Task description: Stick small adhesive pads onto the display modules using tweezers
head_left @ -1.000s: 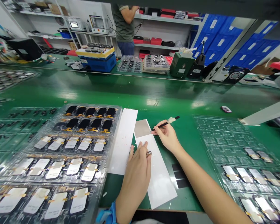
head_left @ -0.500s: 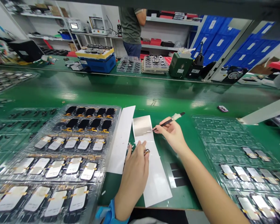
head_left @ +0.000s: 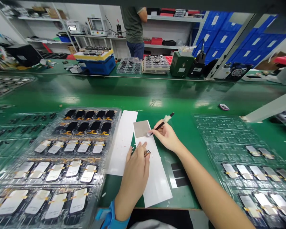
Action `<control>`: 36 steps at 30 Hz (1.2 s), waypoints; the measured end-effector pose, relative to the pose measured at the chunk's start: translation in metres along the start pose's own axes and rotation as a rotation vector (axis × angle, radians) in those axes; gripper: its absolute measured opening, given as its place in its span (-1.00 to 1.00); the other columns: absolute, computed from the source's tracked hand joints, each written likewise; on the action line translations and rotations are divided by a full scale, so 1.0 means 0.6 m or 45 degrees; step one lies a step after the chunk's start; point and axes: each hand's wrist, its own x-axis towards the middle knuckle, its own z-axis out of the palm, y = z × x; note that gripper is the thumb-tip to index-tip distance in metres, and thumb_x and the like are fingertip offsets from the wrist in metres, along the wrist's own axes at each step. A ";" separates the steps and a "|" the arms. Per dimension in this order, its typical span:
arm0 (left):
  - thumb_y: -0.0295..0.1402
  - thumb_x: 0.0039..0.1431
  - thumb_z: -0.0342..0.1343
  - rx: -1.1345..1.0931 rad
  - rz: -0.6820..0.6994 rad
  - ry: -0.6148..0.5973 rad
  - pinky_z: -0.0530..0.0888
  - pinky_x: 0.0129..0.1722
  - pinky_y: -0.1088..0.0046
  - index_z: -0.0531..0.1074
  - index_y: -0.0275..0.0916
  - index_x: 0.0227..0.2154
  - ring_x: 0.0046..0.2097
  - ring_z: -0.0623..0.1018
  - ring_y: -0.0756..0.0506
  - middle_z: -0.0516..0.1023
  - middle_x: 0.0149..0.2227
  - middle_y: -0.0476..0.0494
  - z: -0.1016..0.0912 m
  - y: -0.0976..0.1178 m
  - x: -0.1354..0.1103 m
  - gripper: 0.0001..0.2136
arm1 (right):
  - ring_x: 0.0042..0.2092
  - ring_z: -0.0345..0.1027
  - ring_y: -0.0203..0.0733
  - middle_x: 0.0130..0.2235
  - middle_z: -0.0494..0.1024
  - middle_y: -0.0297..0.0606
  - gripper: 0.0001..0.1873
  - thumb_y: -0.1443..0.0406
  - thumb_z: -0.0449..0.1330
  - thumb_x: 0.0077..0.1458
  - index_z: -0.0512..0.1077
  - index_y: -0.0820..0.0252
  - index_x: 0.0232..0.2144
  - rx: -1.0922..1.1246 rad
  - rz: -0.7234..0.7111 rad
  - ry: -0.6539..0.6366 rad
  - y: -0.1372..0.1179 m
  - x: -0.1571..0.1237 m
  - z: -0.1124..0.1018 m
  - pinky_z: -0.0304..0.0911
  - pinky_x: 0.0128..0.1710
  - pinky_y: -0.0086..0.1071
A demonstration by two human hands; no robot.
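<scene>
My right hand pinches a slim black pen-like tool with pale tape wrapped near its upper end. Its tip meets the lower right edge of a grey adhesive sheet, where a small light piece shows. That sheet lies on the far end of a long white backing strip. Over the strip's left edge, my left hand has its fingers curled around a small dark-edged part, mostly hidden below them. Another white sheet lies to the left.
A clear tray of screen modules stands at left. Another tray, partly filled, lies at right. Dark strips sit beside my right forearm. A person stands beyond the bench, near shelves and blue bins.
The grey sheet's curled near edge now lies flat. My right hand has moved slightly left, tilting the tool more upright, its tip now on the sheet's corner. My left hand stays over the strip.
</scene>
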 end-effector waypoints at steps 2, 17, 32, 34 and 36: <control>-0.43 0.46 -0.24 0.017 0.003 -0.005 0.08 0.33 -0.18 0.18 -0.22 -0.01 0.37 0.27 -0.24 0.45 0.22 -0.41 0.000 0.000 -0.001 -0.83 | -0.25 0.58 -0.06 -0.39 0.52 -0.32 -0.53 -0.08 0.33 0.04 0.23 0.06 -0.32 -0.006 -0.006 -0.049 0.004 0.002 0.000 0.46 -0.18 -0.19; -0.46 0.44 -0.21 -0.055 -0.007 0.037 0.04 0.31 -0.20 0.21 -0.19 -0.05 0.34 0.32 -0.26 0.49 0.18 -0.36 0.000 0.002 0.000 -0.85 | -0.32 0.58 -0.09 -0.42 0.48 -0.39 -0.61 0.04 0.38 0.02 0.28 0.06 -0.35 0.062 0.026 -0.078 -0.007 0.004 0.000 0.46 -0.33 -0.26; -0.15 0.37 0.08 -1.373 -0.307 0.152 0.37 -0.45 0.53 0.26 -0.15 -0.15 -0.52 0.44 0.03 0.59 -0.40 -0.01 -0.039 0.041 -0.013 -0.79 | -0.33 0.58 -0.26 -0.36 0.46 -0.40 -0.87 0.34 0.35 0.17 0.45 0.12 -0.34 0.368 -0.230 0.559 -0.128 -0.156 0.062 0.52 -0.32 -0.48; -0.12 0.40 0.03 -1.518 -0.327 0.126 0.27 -0.51 0.57 0.22 -0.14 -0.16 -0.56 0.32 0.07 0.54 -0.45 0.06 -0.034 0.046 -0.017 -0.79 | -0.32 0.59 -0.26 -0.35 0.42 -0.42 -0.87 0.34 0.34 0.19 0.43 0.11 -0.31 0.411 -0.213 0.647 -0.106 -0.171 0.079 0.53 -0.26 -0.44; -0.09 0.41 -0.01 -1.641 -0.331 0.108 0.21 -0.51 0.57 0.21 -0.13 -0.16 -0.53 0.28 0.06 0.49 -0.47 0.08 -0.025 0.048 -0.020 -0.77 | -0.30 0.58 -0.28 -0.33 0.41 -0.42 -0.87 0.34 0.31 0.22 0.40 0.10 -0.29 0.429 -0.214 0.703 -0.087 -0.178 0.091 0.53 -0.22 -0.41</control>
